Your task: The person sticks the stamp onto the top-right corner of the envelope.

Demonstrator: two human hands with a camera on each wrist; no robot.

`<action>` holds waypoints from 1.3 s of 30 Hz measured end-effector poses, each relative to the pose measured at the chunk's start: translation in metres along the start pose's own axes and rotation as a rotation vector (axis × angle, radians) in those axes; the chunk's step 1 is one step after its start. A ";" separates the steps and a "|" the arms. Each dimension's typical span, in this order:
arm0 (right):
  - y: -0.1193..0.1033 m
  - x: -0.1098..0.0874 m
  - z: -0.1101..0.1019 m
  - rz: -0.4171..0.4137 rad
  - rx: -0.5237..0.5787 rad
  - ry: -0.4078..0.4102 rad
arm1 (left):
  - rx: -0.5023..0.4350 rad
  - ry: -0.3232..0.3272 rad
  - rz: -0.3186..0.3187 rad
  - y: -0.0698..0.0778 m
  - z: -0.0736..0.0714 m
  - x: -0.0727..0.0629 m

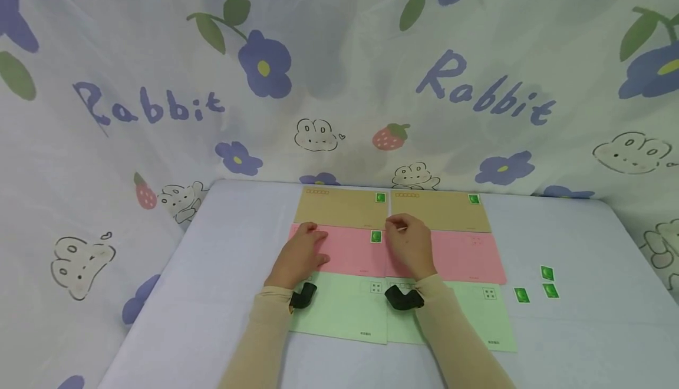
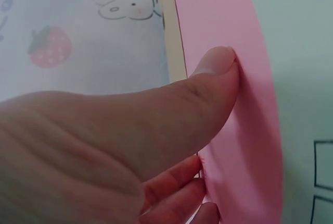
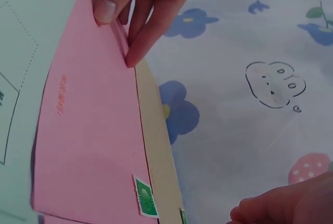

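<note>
My left hand [image 1: 301, 254] rests on the left pink envelope [image 1: 350, 262], its thumb and fingertips pressing near the far long edge. A green stamp [image 1: 376, 236] sits in that envelope's upper right corner. My right hand [image 1: 411, 241] is over the left end of the right pink envelope [image 1: 461, 259]. Between its thumb and fingers shows a thin white edge of a stamp [image 1: 402, 228], seen nearly edge-on. In the right wrist view the right hand [image 3: 291, 203] enters at the lower right, while the left hand [image 3: 148, 5] touches the pink envelope at the top.
Two tan envelopes, left [image 1: 342, 209] and right [image 1: 440, 212], lie behind, each bearing a green stamp. Two light green envelopes, left [image 1: 339, 312] and right [image 1: 474, 318], lie in front. Loose stamps [image 1: 547, 273] lie on the white table [image 1: 583, 342] at the right. A patterned curtain [image 1: 339, 82] hangs behind.
</note>
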State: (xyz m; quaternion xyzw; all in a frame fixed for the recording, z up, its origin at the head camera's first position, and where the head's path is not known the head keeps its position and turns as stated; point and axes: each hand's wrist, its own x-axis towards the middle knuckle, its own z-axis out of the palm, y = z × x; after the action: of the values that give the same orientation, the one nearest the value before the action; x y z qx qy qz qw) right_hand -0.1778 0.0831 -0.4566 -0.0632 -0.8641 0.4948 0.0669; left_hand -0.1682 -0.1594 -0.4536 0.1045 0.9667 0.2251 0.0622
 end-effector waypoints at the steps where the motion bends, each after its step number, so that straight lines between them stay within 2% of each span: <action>1: -0.001 0.000 -0.001 -0.004 0.003 0.004 | 0.004 -0.001 0.001 0.000 0.000 0.000; 18: -0.014 -0.005 -0.014 -0.086 0.012 0.047 | 0.016 0.000 -0.001 0.000 0.000 0.001; 29: -0.017 -0.006 -0.023 -0.122 0.042 0.062 | 0.011 0.043 0.027 -0.003 -0.005 0.001; 39: -0.022 -0.007 -0.031 -0.126 0.025 0.047 | -0.049 0.080 0.035 0.001 -0.009 0.001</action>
State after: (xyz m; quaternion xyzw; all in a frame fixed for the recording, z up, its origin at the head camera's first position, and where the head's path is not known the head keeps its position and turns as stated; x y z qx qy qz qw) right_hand -0.1660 0.0969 -0.4230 -0.0197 -0.8582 0.4989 0.1191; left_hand -0.1707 -0.1618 -0.4455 0.1105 0.9607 0.2539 0.0220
